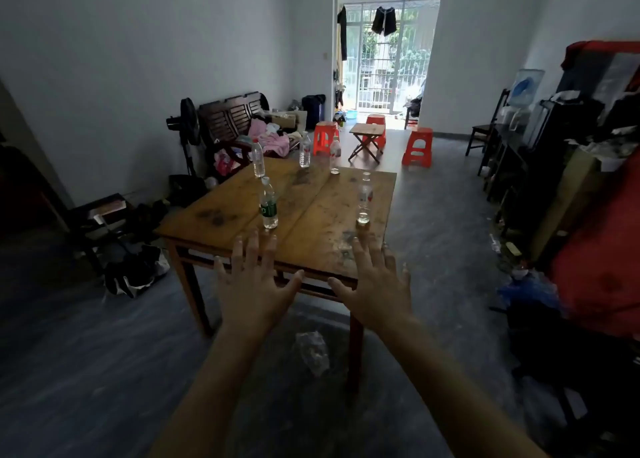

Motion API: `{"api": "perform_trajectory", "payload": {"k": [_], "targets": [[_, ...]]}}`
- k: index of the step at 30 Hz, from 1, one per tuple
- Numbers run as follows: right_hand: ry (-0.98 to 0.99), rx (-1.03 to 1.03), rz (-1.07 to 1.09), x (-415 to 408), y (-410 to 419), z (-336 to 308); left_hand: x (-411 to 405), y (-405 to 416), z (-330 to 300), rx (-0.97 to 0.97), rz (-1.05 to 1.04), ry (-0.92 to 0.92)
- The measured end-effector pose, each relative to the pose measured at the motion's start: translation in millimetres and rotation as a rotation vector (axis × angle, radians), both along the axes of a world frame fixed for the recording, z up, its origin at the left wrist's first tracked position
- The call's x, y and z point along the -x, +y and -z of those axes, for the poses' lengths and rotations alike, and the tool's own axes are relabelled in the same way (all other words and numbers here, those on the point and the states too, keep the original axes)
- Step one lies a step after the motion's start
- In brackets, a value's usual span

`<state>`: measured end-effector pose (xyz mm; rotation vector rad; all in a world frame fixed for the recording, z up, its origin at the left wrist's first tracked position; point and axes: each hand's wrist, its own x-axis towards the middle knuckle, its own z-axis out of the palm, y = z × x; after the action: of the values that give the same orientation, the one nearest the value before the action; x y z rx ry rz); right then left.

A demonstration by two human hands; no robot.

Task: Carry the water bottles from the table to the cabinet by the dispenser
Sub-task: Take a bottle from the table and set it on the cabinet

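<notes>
Both hands out over the near surface edge, each grip spread flat, holding nothing.
Left hand, right hand; five bottles upright on surface, nearest: green-label bottle, clear bottle.

Two bare forearms, no sleeves; hands without rings or gloves.

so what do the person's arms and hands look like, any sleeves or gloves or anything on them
Both forearms are bare along all that shows, with no sleeve in view. The left hand and right hand are bare too: no gloves, and no rings, watch or wristband that I can make out. The fingernails look short and unpainted, though the picture is a little soft there.
</notes>
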<state>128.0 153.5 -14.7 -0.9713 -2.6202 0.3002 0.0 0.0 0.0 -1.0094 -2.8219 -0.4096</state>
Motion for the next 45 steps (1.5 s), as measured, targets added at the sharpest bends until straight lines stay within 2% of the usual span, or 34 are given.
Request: {"api": "perform_trajectory", "payload": {"k": [9,20,33,45], "targets": [[0.006,-0.069,-0.020,131.8,22.6,-3.9,125.3,22.1,7.2,-0.071,0.050,0.063],[0.020,-0.059,-0.037,240.0,57.2,-5.1,233.4,54.1,21.3,0.003,0.070,0.029],[0.032,-0.035,-0.006,389.5,159.7,1.1,376.9,150.7,19.6,0.109,0.072,0.025],[-0.132,0.038,-0.023,496.0,223.1,49.5,486.9,211.8,47.9,0.187,0.036,-0.061]]}}
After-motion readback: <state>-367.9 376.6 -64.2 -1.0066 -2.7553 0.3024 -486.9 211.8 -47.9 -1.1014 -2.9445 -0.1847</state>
